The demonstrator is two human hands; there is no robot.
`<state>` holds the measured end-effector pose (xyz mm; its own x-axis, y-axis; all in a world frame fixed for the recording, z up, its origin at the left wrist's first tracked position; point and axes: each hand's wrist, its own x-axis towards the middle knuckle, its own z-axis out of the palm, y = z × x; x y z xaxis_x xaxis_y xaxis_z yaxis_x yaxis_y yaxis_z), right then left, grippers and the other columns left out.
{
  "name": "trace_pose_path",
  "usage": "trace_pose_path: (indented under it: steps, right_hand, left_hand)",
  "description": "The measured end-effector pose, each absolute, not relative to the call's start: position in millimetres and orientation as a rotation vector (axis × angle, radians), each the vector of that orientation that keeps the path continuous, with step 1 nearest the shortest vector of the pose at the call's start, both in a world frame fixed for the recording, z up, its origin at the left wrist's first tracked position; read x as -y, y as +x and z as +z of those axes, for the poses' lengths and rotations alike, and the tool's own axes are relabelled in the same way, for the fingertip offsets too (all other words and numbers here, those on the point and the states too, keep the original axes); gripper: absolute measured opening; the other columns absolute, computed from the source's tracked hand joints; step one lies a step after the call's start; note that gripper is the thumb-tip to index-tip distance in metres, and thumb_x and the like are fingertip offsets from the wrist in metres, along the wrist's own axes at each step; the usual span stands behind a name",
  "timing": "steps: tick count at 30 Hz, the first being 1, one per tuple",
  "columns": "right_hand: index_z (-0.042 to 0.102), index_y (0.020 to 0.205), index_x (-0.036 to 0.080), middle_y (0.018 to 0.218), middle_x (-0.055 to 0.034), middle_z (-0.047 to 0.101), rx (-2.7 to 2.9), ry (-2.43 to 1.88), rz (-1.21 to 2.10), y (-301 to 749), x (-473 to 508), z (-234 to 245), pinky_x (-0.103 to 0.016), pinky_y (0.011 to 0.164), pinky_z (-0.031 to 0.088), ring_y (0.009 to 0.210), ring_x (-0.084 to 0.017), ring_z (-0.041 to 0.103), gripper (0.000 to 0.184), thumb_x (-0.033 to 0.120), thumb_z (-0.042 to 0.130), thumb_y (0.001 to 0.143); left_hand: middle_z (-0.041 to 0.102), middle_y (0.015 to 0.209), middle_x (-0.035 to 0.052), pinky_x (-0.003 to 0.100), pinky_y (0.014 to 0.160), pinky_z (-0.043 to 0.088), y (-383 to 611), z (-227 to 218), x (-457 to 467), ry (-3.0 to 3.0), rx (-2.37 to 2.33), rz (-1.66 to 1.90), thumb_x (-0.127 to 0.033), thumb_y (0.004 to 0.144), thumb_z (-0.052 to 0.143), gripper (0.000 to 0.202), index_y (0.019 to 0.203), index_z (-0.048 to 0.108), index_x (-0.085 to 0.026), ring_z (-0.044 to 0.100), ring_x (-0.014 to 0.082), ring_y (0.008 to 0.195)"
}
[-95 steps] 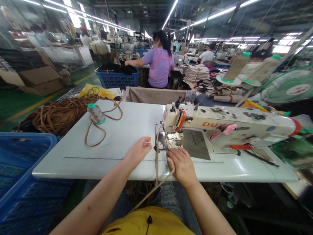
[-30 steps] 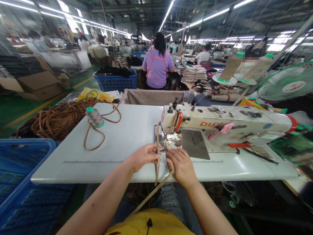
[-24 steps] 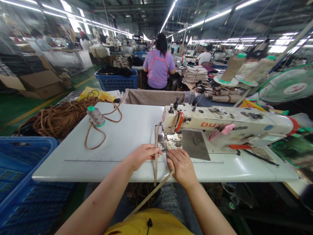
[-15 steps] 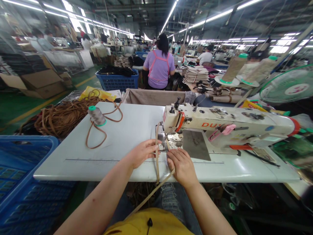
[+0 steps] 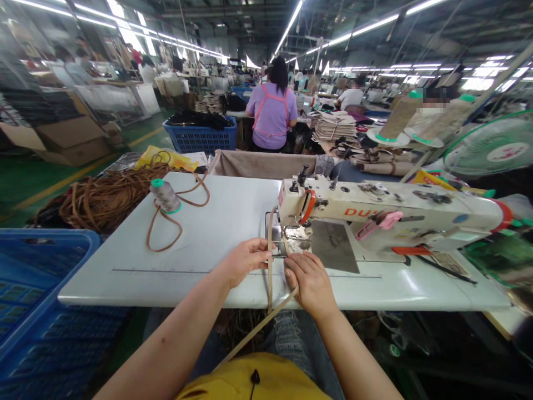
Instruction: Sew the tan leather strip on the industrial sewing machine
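Observation:
A white sewing machine (image 5: 387, 214) stands on a white table (image 5: 200, 239). A beige strap (image 5: 270, 261) runs from the machine's needle area down over the table's front edge toward my lap. My left hand (image 5: 244, 261) pinches this strap just left of the presser foot. My right hand (image 5: 310, 283) lies palm down in front of the needle plate, fingers together, pressing on another run of the strap that slants off the edge below it.
A grey thread spool (image 5: 164, 195) and a brown cord loop (image 5: 164, 225) sit at the table's back left, by a heap of brown cords (image 5: 108, 197). A blue crate (image 5: 37, 294) stands at left, a fan (image 5: 493, 145) at right. A person in purple (image 5: 272, 108) works ahead.
Since the earliest frame my left hand has come in from the table and closed on the strap beside the needle. My right hand has stayed in place.

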<state>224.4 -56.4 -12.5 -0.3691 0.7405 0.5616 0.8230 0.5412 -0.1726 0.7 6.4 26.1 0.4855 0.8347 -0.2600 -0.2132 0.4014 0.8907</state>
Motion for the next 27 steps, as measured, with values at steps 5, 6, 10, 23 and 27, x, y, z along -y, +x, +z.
trace_pose_path:
  steps: [5, 6, 10, 23, 27]
  right_hand:
    - [0.072, 0.120, 0.018, 0.123, -0.0089, 0.077, 2.186, -1.261, -0.175, 224.2, 56.7, -11.4, -0.048, 0.113, 0.046, 0.116, -0.025, 0.069, 0.028, 0.028, 0.049, 0.110]
    - [0.072, 0.120, 0.018, 0.123, -0.0090, 0.077, 2.187, -1.260, -0.177, 224.2, 56.7, -11.3, -0.048, 0.114, 0.046, 0.116, -0.025, 0.069, 0.028, 0.028, 0.049, 0.110]
    - [0.073, 0.119, 0.018, 0.122, -0.0094, 0.077, 2.185, -1.255, -0.183, 224.2, 56.2, -11.6, -0.047, 0.114, 0.046, 0.116, -0.024, 0.069, 0.028, 0.029, 0.049, 0.110]
    - [0.074, 0.120, 0.019, 0.122, -0.0100, 0.077, 2.183, -1.275, -0.144, 223.7, 56.5, -10.7, -0.049, 0.114, 0.047, 0.115, -0.024, 0.069, 0.030, 0.031, 0.048, 0.110]
    - [0.074, 0.119, 0.019, 0.120, -0.0098, 0.077, 2.183, -1.267, -0.169, 224.0, 56.0, -11.7, -0.048, 0.113, 0.048, 0.115, -0.024, 0.069, 0.030, 0.031, 0.048, 0.110]
  left_hand:
    - [0.068, 0.097, 0.0050, 0.035, 0.083, 0.053, 2.7, 20.9, -6.8, 0.986, -0.879, 0.737, -0.044, 0.060, 0.097, 0.053, 0.100, 0.076, -0.017, 0.062, 0.0177, 0.088]
    - [0.068, 0.097, 0.0048, 0.036, 0.082, 0.053, 2.7, 20.0, -6.6, 0.995, -0.889, 0.735, -0.042, 0.061, 0.097, 0.054, 0.104, 0.076, -0.017, 0.062, 0.0177, 0.087]
    - [0.062, 0.090, 0.0013, 0.036, 0.082, 0.053, 2.3, 19.7, -5.7, 0.996, -0.903, 0.737, -0.037, 0.063, 0.094, 0.055, 0.112, 0.075, -0.020, 0.061, 0.0168, 0.084]
    - [0.065, 0.096, 0.0005, 0.036, 0.091, 0.049, -1.4, 26.1, -3.4, 1.001, -0.758, 0.747, -0.021, 0.066, 0.092, 0.078, 0.139, 0.066, -0.029, 0.062, 0.0179, 0.092]
    - [0.069, 0.093, 0.0068, 0.034, 0.088, 0.047, -1.0, 27.4, -5.3, 0.918, -0.697, 0.823, -0.045, 0.075, 0.089, 0.034, 0.087, 0.077, -0.015, 0.060, 0.0191, 0.091]
